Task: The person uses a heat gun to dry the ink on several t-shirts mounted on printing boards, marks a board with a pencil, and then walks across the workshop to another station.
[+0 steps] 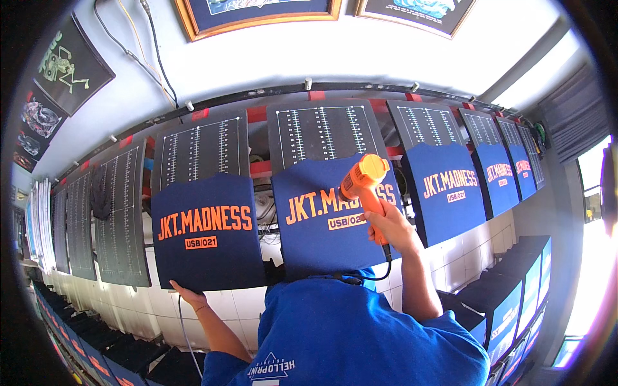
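Gripping the orange heat gun (362,183) in my right hand (388,226), I keep my fingers clenched round its handle, the yellow nozzle end tipped up toward eleven o'clock over the orange lettering of the middle navy shirt (328,225); its black cord (380,270) drops from the handle toward six o'clock. My left hand (188,296) sits at seven o'clock, fingers spread and unclenched, touching the bottom edge of the left navy shirt (206,231); it grasps nothing that I can see. Both shirts lie stretched on black printing boards (322,132) marked with white ruler lines; more navy shirts (450,190) run off toward two o'clock; bare boards (122,212) stand at nine o'clock; framed prints (257,13) hang at twelve.
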`<act>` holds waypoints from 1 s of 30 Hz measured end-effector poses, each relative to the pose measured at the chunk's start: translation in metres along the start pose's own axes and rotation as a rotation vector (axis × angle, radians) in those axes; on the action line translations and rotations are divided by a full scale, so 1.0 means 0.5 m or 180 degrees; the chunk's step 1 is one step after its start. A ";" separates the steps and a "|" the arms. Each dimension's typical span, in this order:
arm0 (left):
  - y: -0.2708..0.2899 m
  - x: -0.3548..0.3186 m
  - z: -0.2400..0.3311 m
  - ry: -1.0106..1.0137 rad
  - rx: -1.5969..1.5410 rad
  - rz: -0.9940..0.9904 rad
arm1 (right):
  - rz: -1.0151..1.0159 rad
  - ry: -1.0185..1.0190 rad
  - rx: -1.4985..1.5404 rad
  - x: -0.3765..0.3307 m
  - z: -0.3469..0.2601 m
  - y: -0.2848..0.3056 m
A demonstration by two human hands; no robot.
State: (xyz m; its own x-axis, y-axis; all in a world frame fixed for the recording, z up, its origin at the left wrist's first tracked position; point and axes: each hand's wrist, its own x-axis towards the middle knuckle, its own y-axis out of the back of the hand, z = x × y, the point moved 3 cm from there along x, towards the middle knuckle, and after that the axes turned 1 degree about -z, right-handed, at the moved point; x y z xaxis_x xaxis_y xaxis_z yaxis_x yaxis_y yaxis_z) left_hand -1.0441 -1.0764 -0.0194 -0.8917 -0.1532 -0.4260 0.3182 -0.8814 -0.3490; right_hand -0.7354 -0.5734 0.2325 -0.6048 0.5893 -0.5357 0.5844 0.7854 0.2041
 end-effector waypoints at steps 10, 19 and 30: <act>0.016 0.016 -0.008 0.0108 -0.0001 0.0038 | 0.0039 0.0072 -0.0133 -0.036 0.029 -0.005; 0.028 0.029 -0.013 0.0083 -0.0059 -0.0129 | -0.0245 0.0000 -0.0122 -0.038 0.011 -0.024; 0.018 0.022 -0.011 0.0023 -0.0009 -0.0095 | -0.0121 0.0224 -0.0045 0.028 -0.007 -0.037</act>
State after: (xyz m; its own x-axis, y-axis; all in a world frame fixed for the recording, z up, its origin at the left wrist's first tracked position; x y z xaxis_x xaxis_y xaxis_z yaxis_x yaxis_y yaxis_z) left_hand -1.0493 -1.0837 -0.0320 -0.8985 -0.1236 -0.4213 0.2923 -0.8844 -0.3639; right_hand -0.7564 -0.5793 0.2240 -0.6634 0.5703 -0.4844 0.5528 0.8098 0.1964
